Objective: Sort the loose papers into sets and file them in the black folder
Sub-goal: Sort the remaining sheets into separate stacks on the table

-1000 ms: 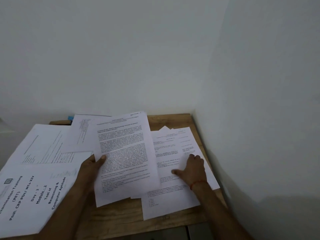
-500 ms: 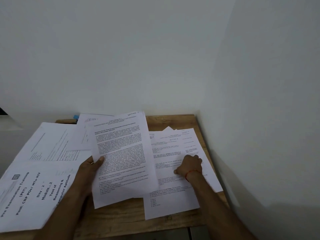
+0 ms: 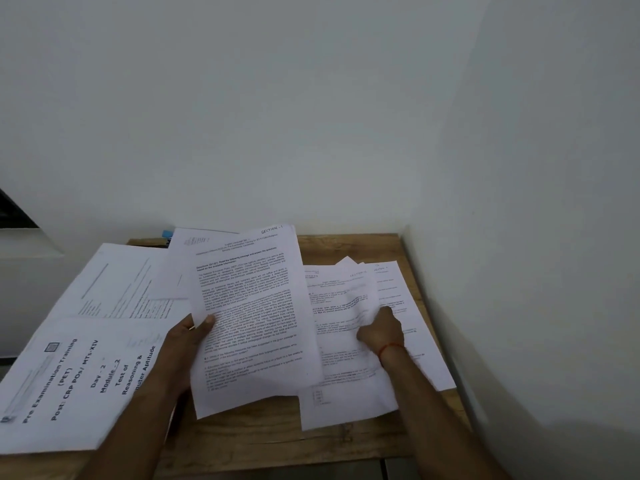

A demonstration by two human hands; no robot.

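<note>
Seen from the head camera, a person is working through loose papers at a wooden table point(image 3: 263, 441) standing in a corner of white walls point(image 3: 311, 116). The left hand point(image 3: 185, 344) is holding a printed sheet point(image 3: 249, 327) headed "SECTION - 1" over the middle of the table. Its thumb point(image 3: 207, 320) is pressing down on the sheet's left edge, and the other fingers are hidden beneath the paper. The right hand point(image 3: 381, 330), with a red thread point(image 3: 389, 348) around its wrist, is gripping the top sheet point(image 3: 343, 289) of a pile of papers point(image 3: 349, 400) lying on the right half of the table. Its fingers are curling round that sheet's right edge, which is bending upward off the pile. Further sheets point(image 3: 419, 358) from the same pile are fanning out toward the table's right edge. A cover sheet point(image 3: 69, 375) reading "Pre Examination Training (PET)" is lying across the left side of the table and reaching out past its left edge. More printed pages point(image 3: 114, 282) are spreading over the table's far left part. A small blue object point(image 3: 167, 233) is peeking out at the table's far edge, mostly covered by paper and too hidden to identify.
</note>
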